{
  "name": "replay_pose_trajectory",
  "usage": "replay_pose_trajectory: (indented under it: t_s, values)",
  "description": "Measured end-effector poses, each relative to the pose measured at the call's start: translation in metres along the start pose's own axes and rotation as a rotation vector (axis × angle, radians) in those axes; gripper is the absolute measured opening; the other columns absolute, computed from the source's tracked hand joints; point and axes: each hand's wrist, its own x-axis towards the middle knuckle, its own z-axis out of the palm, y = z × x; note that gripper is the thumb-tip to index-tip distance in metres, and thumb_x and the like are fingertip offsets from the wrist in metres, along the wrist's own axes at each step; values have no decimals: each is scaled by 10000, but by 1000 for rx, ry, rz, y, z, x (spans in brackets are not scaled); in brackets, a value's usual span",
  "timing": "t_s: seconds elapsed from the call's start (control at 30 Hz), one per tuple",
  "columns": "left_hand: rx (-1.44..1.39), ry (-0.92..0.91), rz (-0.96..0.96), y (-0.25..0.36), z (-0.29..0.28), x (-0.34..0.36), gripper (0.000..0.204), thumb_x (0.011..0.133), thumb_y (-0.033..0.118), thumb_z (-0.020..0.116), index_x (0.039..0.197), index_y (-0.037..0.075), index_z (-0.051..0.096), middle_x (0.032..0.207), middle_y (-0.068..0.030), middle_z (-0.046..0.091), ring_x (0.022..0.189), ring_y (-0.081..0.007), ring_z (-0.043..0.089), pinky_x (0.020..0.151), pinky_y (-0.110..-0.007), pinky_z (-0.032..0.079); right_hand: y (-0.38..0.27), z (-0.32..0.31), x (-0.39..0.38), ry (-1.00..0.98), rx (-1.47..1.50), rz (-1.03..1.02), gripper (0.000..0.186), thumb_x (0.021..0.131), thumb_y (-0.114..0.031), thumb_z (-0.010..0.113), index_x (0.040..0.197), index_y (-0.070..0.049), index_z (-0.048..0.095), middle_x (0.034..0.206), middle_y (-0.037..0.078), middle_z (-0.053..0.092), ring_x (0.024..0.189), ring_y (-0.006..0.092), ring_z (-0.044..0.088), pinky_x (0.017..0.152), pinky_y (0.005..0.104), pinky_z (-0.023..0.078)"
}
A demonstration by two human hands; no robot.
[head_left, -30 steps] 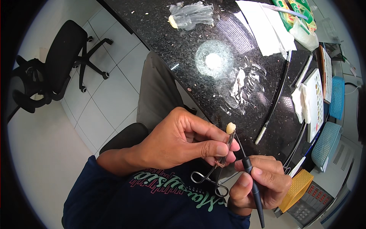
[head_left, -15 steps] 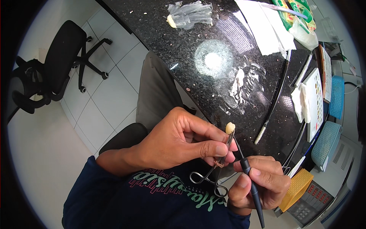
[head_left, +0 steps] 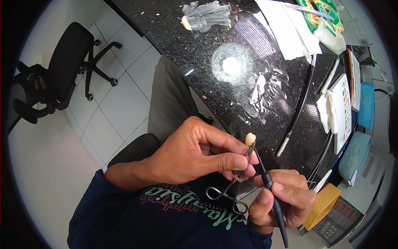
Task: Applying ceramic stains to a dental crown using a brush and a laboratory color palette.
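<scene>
Head view: clasping silver scissor-handled metal clamp [head_left: 229,189] in left hand [head_left: 203,155], small ivory tooth-shaped piece [head_left: 250,139] at its tip; pinching slim dark pen-like tool [head_left: 278,216] in right hand [head_left: 296,199], with both grips closed. Seemingly working near piece's base; calls for steadiness.

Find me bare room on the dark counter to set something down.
Fairly bare: the dark counter between its left edge and the grey-white smear, barring a few specks. Smaller: the gap between the white residue and the pale tip of the long black tool. Crowded: the right side, with crumpled tissue, a spotted white palette and blue baskets.
</scene>
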Motion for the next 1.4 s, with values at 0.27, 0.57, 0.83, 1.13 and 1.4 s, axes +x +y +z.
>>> replay_pose_trajectory:
  t_s: [0.27,0.57,0.83,1.13,1.4]
  values:
    - [7,-3,-11,1,1,0,158,837,-9,625,952,-116,641,835,-195,674,761,-210,682,705,-283,583,0,0,0,11,1,1,216,827,-123,632,931,-48,459,714,104,586,585,141,571,542,234,435]
    - [-12,-15,2,-1,1,-1,163,839,-9,622,961,-117,636,841,-203,672,773,-210,682,698,-270,584,0,-3,-2,10,30,29,196,844,-150,610,908,-63,445,688,96,586,553,127,544,531,226,429]
    - [-23,2,-14,-2,-1,-1,165,839,-1,628,961,-111,636,846,-197,673,775,-205,681,691,-260,581,12,0,1,77,201,-40,234,643,32,704,831,36,564,642,151,606,508,183,617,484,263,528]
    - [-10,19,20,-5,2,-3,141,823,-12,643,926,-108,639,899,-209,661,800,-207,676,689,-275,583,14,-13,-6,31,291,-44,233,661,26,684,858,33,559,733,128,595,589,195,628,505,256,525]
    - [40,29,123,-10,4,-3,131,802,-24,665,897,-110,640,893,-215,653,758,-176,658,667,-256,571,1,-8,-7,-5,-29,-32,200,863,-173,608,935,-90,441,711,80,577,581,137,549,551,229,414]
